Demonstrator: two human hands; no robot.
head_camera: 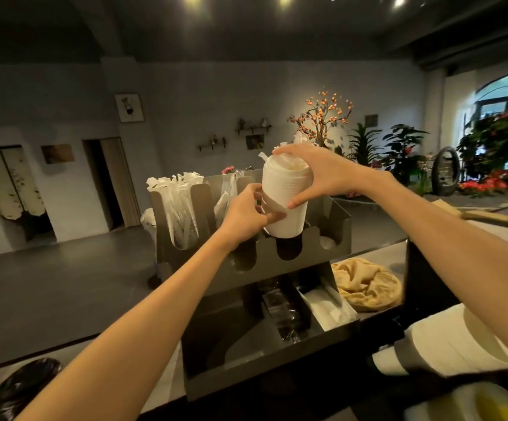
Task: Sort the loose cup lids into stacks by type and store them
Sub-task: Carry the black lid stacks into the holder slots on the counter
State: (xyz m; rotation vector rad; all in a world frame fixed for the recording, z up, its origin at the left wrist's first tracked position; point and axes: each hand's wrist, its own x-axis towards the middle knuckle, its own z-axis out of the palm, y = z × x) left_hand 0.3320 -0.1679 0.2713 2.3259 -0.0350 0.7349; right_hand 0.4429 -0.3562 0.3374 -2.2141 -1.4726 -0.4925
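Both hands hold a tall stack of white lids [286,196] above a dark metal organiser [255,256] on the worktop [377,259]. Reaching in from the right, the right hand [319,174] spreads over the top of the stack, fingers curled across the upper rim and the thumb pressed against the near side partway down. Coming up from the lower left, the left hand [246,214] grips the stack's lower left side, fingers wrapped around it and pinching what looks like a loose strip of clear wrapping. The stack is tilted slightly, its bottom end just entering or sitting at the mouth of a round-fronted slot in the organiser's upper tier; whether it touches the slot floor cannot be told. To the left in that same tier, a compartment holds a bundle of paper-wrapped straws [176,205] standing upright. To the right, another slot shows something white low inside. The organiser's lower tier has open trays, one with dark wrapped items and one with white napkins [328,311]. Beside the organiser on the right lies a crumpled tan cloth [368,284]. At the lower right edge, near the camera, lies a sleeve of white paper cups [453,338] on its side. A black bin liner [25,381] shows at the lower left corner.
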